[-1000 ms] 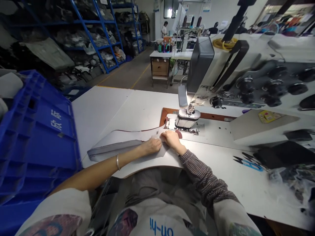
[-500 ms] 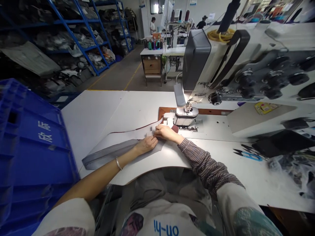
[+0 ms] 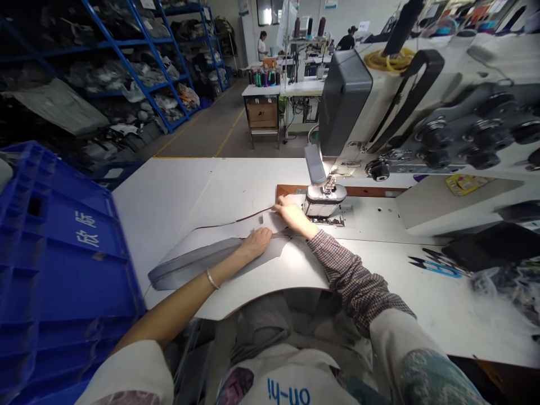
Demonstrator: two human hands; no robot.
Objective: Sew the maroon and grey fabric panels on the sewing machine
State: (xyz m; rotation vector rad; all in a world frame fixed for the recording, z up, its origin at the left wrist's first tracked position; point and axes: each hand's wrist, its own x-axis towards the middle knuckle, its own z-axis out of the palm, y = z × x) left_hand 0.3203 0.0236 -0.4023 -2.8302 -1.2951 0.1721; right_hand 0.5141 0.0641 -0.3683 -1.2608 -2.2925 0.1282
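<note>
A grey fabric piece [image 3: 202, 257] lies flat along the white table in front of me. Beyond it runs a thin dark red strip [image 3: 230, 221], edging what looks like a paler layer. My left hand [image 3: 256, 243] is closed over the grey fabric's edge, fingers curled down on it. Farther forward and to the right, my right hand [image 3: 294, 216] pinches the right end of the dark red strip, fingertips partly hidden. Just right of that hand stands the sewing machine's raised bed [image 3: 324, 201], under the lit needle area [image 3: 330, 184].
A blue crate [image 3: 71, 270] stands at the table's left. The sewing machine head [image 3: 350, 104] overhangs the right side. Snips with blue handles [image 3: 439, 267] lie at right, beside clear plastic bags [image 3: 502, 287]. Blue shelves [image 3: 139, 56] and two people are in the background.
My right hand has moved forward, away from my left hand, to the dark red strip. The left hand stays on the grey fabric. The whole view has shifted slightly.
</note>
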